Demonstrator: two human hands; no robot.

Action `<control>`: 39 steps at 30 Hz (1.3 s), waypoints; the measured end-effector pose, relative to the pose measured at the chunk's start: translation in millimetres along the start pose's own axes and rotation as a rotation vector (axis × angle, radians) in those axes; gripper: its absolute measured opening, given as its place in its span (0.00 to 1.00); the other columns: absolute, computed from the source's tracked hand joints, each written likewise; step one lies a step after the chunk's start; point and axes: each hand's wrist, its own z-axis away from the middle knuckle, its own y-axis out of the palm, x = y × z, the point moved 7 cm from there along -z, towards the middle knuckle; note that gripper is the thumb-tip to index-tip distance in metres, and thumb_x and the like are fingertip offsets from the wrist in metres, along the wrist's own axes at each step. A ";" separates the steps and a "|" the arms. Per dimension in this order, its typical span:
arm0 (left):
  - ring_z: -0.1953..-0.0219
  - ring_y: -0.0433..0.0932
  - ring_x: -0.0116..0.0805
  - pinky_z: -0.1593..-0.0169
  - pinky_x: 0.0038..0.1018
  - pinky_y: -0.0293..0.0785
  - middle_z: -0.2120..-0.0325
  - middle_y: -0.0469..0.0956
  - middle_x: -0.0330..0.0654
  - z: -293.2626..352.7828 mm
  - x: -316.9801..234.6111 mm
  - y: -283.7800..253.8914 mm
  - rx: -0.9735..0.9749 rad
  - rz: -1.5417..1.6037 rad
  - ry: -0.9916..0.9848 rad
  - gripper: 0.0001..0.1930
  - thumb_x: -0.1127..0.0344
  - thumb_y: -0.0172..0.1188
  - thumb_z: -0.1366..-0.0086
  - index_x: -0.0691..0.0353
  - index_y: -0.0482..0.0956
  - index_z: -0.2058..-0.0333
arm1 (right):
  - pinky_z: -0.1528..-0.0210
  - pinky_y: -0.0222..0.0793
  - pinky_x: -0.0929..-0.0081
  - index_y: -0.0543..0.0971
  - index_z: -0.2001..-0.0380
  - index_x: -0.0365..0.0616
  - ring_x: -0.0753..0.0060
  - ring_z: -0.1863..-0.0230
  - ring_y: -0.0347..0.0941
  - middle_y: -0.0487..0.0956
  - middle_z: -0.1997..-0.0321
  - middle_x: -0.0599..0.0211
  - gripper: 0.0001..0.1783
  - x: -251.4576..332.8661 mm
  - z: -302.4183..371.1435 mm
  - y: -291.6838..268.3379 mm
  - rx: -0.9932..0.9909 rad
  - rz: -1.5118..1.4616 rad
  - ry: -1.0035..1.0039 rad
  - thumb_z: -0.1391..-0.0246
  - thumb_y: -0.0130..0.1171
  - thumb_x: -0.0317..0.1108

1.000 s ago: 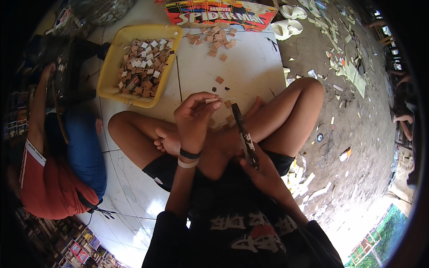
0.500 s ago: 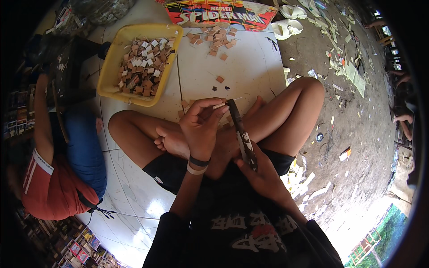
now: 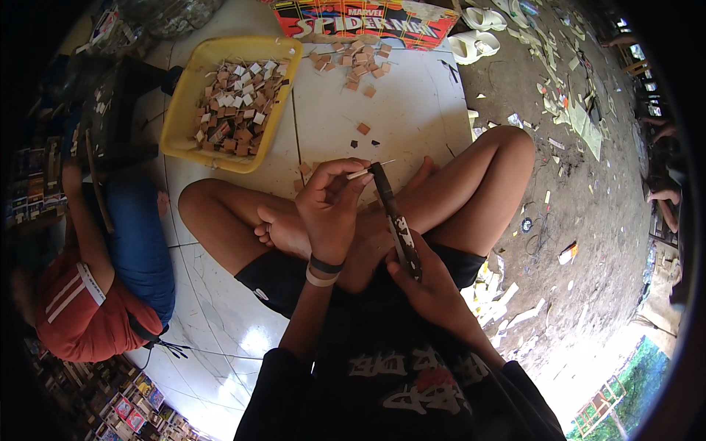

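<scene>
**Wooden piece meets tool tip above a tiled floor**

Above crossed legs, the left hand (image 3: 329, 209) pinches a small wooden piece (image 3: 358, 174) between thumb and fingers, while the right hand (image 3: 426, 287) is closed around the lower part of a long, narrow dark tool (image 3: 398, 224) marked with pale, worn patches. The piece sits at the left fingertips, ahead of the right hand and slightly to its left, so the left hand is the nearer. The tool's long axis runs forward and a little left from the right hand, its far end reaching the piece. The piece lies roughly crosswise to it, and a thin pale stick (image 3: 388, 162) shows beyond the tool's tip, pointing right. Whether tip and piece touch or merely overlap in this view cannot be told.

The left knee (image 3: 200, 204) and right knee (image 3: 512, 147) bound the working space at either side. Forward, the white tiled floor (image 3: 318, 125) opens out between a yellow basin (image 3: 179, 117) of small wooden squares, to the left, and the floor's edge against bare earth (image 3: 588, 213), to the right. A heap of loose squares (image 3: 360, 66) lies at the far side, before a red printed panel (image 3: 368, 28).
</scene>
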 end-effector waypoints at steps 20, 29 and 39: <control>0.53 0.86 0.29 0.44 0.23 0.81 0.54 0.88 0.46 20.8 -28.6 -7.4 -0.138 -0.347 0.113 0.12 0.82 0.65 0.32 0.72 0.85 0.51 | 0.48 0.75 0.44 0.56 0.25 0.43 0.30 0.49 0.76 0.73 0.50 0.38 0.48 1.0 -6.1 8.3 -0.134 0.533 -0.096 0.51 0.55 0.13; 0.56 0.88 0.36 0.47 0.28 0.85 0.60 0.88 0.48 -1.8 -18.5 -26.5 -0.165 -0.002 -0.214 0.16 0.66 0.68 0.28 0.73 0.84 0.49 | 0.39 0.72 0.55 0.55 0.22 0.41 0.39 0.38 0.73 0.73 0.37 0.42 0.45 8.7 -11.0 -8.9 -0.167 0.302 -0.211 0.40 0.58 0.16; 0.58 0.89 0.34 0.51 0.27 0.87 0.62 0.88 0.52 -7.3 -34.8 -23.2 -0.027 -0.057 -0.281 0.16 0.68 0.67 0.28 0.76 0.83 0.48 | 0.26 0.60 0.59 0.54 0.22 0.37 0.47 0.24 0.63 0.65 0.24 0.44 0.42 9.8 -4.6 -12.7 0.098 0.142 -0.208 0.36 0.57 0.18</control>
